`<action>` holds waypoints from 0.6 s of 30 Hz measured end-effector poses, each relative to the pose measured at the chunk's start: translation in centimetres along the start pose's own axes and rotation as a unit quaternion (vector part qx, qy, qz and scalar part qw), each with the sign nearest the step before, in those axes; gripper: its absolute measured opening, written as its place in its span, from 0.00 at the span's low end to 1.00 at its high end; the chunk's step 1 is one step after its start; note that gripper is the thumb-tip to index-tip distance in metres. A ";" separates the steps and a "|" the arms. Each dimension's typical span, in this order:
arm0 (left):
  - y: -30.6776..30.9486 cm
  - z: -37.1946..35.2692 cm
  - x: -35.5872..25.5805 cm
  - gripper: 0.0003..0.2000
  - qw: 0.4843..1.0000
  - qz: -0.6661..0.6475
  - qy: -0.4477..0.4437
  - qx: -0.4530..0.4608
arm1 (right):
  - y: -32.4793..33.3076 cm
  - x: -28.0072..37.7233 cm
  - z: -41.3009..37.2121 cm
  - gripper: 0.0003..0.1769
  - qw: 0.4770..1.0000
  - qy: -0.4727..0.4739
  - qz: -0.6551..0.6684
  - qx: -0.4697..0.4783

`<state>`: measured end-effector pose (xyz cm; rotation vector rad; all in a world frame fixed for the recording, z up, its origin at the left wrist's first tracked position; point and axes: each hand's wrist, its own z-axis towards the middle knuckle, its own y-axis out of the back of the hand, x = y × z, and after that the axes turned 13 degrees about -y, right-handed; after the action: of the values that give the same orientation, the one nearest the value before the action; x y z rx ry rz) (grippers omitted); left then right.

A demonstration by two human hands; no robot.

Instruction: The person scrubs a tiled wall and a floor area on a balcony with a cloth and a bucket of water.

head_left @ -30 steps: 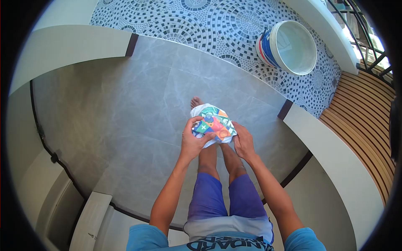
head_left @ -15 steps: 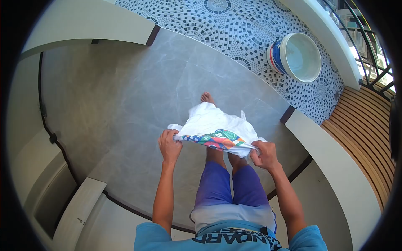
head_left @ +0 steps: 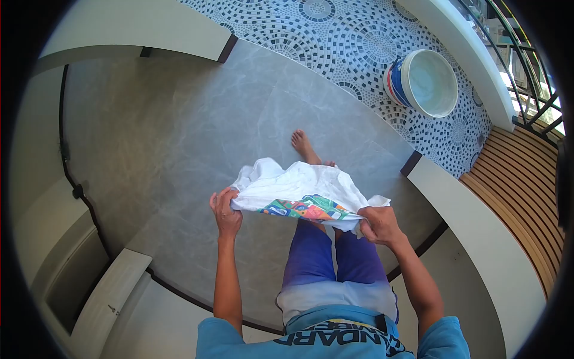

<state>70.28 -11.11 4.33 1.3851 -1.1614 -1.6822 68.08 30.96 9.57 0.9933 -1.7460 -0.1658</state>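
white cloth: bright multicoloured print along its near edge, rumpled, stretched in the air over my legs, above the grey floor | my left hand: fingers clamped on its left corner | my right hand: fingers closed tight on its right corner

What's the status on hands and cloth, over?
Left hand, right hand each shut on the cloth. Cloth stretched between them, above the floor. Bucket well apart, nothing in the way.
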 end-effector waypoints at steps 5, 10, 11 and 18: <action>2.1 1.2 0.3 0.11 0.986 -0.143 0.060 0.063 | 1.5 -0.1 -0.2 0.16 0.993 -0.077 -0.066 -0.058; 3.0 3.8 1.2 0.12 0.987 -0.096 -0.032 0.122 | 0.8 -3.4 -0.5 0.13 0.976 -0.129 -0.169 -0.047; 2.8 4.6 1.2 0.12 0.987 -0.092 -0.055 0.123 | 0.6 -4.0 -0.5 0.13 0.975 -0.128 -0.175 -0.058; -2.7 10.5 3.7 0.12 0.980 -0.054 -0.150 0.117 | -0.9 -9.1 3.9 0.17 0.968 -0.138 -0.185 -0.100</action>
<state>59.32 -10.99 0.86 1.3879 -1.5183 -1.9296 66.05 35.28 0.85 1.1795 -1.7322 -0.7346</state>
